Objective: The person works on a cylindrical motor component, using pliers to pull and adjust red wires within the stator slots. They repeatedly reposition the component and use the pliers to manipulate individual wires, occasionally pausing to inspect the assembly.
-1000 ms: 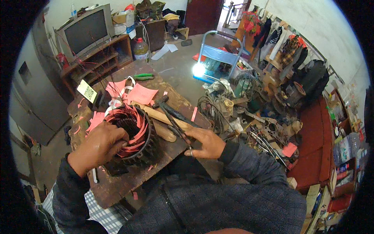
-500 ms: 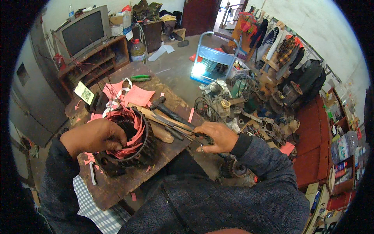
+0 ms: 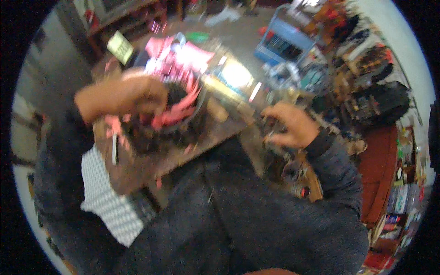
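At centre-left, the dark, round metal housing point(image 3: 183, 132) with pinkish-red strips point(image 3: 176, 117) lies under and right of the curled left hand point(image 3: 142, 95), the nearer one, its grip hidden; the right hand point(image 3: 292, 124), centre-right, is half-open, its hold blurred.

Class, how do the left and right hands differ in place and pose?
The left hand is at the dark housing; the right hand is right of the table. The left hand's fingers look curled; the right hand's thumb and fingers stand apart. Both look bare and blurred.
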`<state>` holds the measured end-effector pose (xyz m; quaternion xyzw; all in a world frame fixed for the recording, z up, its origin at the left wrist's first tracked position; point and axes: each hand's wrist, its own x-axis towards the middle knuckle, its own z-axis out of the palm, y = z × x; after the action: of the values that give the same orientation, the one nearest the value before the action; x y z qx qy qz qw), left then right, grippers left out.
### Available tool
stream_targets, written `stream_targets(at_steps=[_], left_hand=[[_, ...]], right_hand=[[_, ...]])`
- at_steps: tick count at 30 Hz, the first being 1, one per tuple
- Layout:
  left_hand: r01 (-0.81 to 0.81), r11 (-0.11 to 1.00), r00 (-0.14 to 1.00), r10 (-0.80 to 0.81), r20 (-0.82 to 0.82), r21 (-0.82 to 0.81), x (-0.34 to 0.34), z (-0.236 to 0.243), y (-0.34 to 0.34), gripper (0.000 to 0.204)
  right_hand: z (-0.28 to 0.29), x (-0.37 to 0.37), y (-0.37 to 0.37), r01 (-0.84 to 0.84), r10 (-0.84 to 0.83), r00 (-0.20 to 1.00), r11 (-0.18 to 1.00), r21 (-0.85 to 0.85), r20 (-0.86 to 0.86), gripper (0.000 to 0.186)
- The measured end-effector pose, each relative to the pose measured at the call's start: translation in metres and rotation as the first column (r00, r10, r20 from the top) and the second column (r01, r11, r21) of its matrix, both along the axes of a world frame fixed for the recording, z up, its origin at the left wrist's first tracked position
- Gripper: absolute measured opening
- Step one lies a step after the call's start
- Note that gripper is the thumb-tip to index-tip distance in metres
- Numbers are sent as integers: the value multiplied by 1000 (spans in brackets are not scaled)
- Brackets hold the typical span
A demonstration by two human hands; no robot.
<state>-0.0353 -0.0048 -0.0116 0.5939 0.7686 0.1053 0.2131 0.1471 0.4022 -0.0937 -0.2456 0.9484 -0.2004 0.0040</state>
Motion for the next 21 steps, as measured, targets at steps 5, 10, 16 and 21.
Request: stream_targets(at_steps=[5,10,16,21], left_hand=[[41,991,979,-15,-205,124,4,-14,4,22],[-41,999,999,41,20,33,3,5,11,20],[-102,995,982,98,162,20,2,3,19,21],[-108,994,994,109,-28,33,1,-1,24,24]], right_hand=[[14,-4,6,-67,67,993,998,7,-100,64],[34,-17,10,-105,121,986,985,136,-115,64],[44,-25,19,-197,230,958,962,190,-170,62],[44,-40,24,-196,231,967,944,265,-104,70]])
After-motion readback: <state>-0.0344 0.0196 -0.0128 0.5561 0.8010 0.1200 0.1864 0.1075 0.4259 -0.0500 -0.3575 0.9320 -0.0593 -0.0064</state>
